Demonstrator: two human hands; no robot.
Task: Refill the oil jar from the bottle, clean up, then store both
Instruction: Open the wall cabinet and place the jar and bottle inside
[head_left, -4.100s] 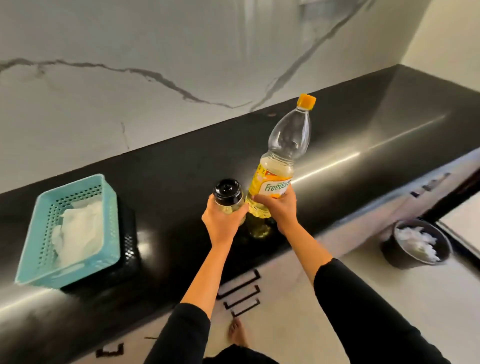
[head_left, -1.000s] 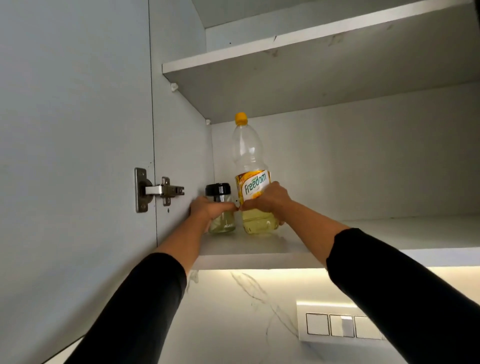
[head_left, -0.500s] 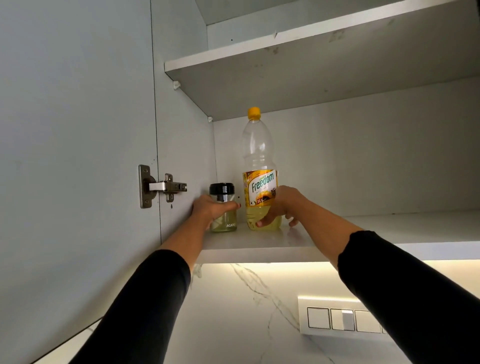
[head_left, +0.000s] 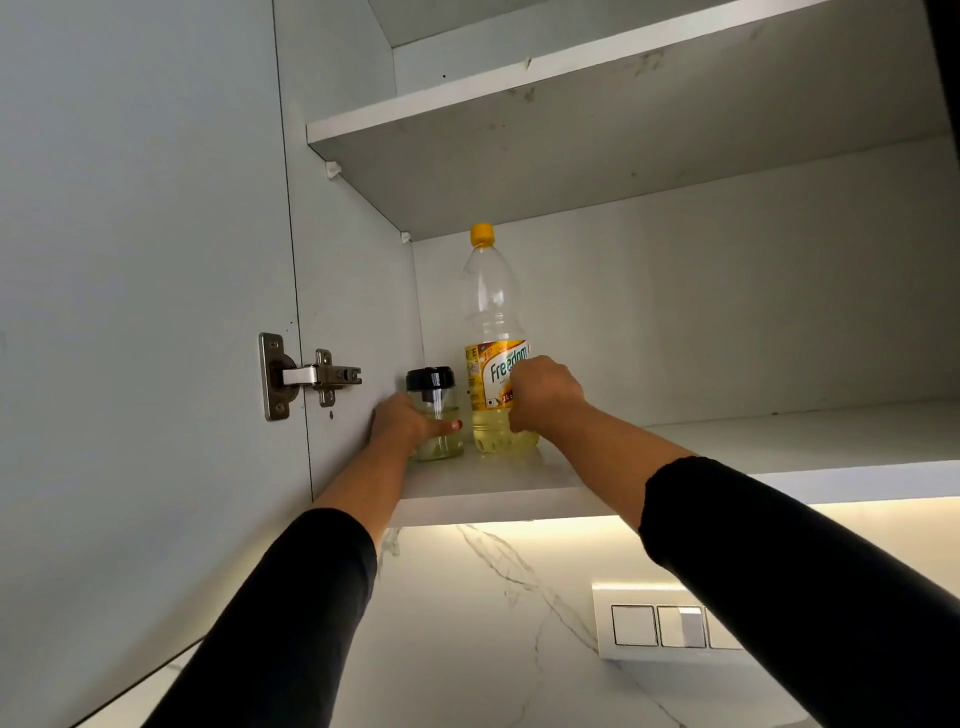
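1. Head view looks up into an open wall cupboard. The jar (head_left: 440, 413), black-lidded and holding pale oil, stands upright on the lower shelf (head_left: 779, 431) near its left end. The bottle (head_left: 493, 332) stands upright just to its right, the two close but seemingly apart.
2. The left hand (head_left: 400, 422) wraps the jar's glass body, with the thumb laid across the front. The right hand (head_left: 545, 392) curls round the bottle at its label. Both are gripping.
3. By my judgement this is the storing step, the last of the task. Both bases appear to rest on the shelf.
4. The next move likely calls for loosening both hands without nudging either container, then drawing them straight back toward the person and shutting the door (head_left: 145, 260).
5. Edges: the left hand sits between the jar and the side wall (head_left: 358, 260), so room there is tight. The upper shelf (head_left: 571, 130) hangs above the bottle's yellow cap with a gap. Both containers stand set back from the shelf's front lip.
6. Room: the shelf runs on well to the right of the bottle. The hinge (head_left: 306, 375) sits left of the left wrist, beside its way back.
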